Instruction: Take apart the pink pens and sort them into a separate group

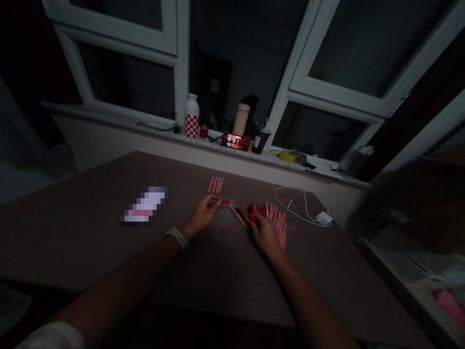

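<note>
My left hand (207, 210) pinches a small red pen part (225, 201), perhaps a cap, between thumb and fingertips. My right hand (267, 234) closes around another red piece (254, 219), whose far side the fingers hide. Between the hands a pink pen barrel (238, 215) lies slanted on the table. Against my right hand sits a row of pink pens (276, 219), with red and black parts at its near left end. A loose red cap-like piece (225, 230) lies below my left hand. Farther back rest several pink pens (215, 184) side by side.
A phone (145, 206) lies on the table (174, 174) at left. At right are a white cable (307, 203) with a charger (323, 218) and some small pieces. Along the windowsill stand a checkered bottle (192, 116), a beige flask (241, 119) and a dark cup (260, 141).
</note>
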Demonstrator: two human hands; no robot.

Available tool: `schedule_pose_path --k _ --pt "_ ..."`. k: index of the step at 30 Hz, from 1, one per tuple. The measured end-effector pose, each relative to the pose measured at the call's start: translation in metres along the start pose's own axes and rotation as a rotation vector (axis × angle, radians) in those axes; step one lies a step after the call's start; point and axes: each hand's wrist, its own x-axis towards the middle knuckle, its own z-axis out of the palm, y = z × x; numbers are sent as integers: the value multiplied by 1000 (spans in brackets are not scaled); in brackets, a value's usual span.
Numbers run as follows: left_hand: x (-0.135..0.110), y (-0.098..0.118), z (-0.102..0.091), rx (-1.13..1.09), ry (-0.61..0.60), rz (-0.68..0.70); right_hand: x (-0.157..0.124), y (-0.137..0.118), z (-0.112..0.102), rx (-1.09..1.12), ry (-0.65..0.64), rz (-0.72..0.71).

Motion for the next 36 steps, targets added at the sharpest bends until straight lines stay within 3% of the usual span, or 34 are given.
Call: schedule_pose_path --k 21,36 --pt "-1 3 0 -20 21 35 -1 -2 -2 -107 -53 -11" --pt "-7 3 1 165 -71 92 0 -1 -4 -72 -45 -74"
